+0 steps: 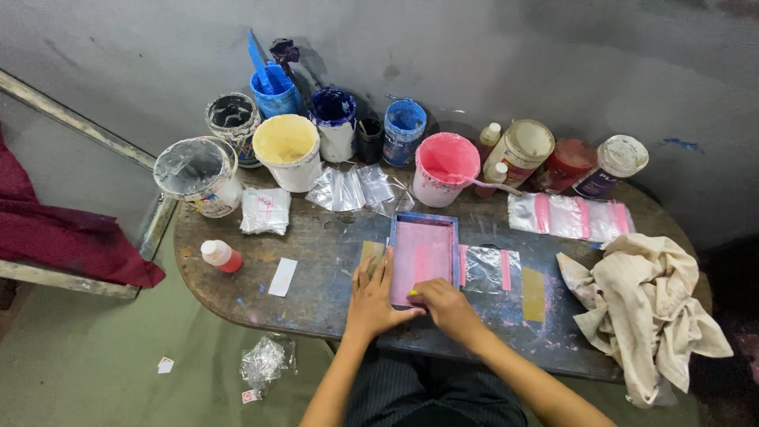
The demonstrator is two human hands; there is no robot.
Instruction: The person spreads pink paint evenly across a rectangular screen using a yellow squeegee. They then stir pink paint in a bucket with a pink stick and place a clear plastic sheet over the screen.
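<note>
Frame (pixel 423 255) lies flat mid-table, mesh pink with ink | left hand (pixel 373 294) spread open, pressing its left edge | right hand (pixel 444 304) closed on yellow-tipped tool at near edge | printed bags (pixel 569 217) lie right, clear bags (pixel 353 188) behind.

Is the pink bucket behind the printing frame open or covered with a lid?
Open. The pink bucket has no lid; its pink inside shows, and a pink stick leans out over its rim.
</note>
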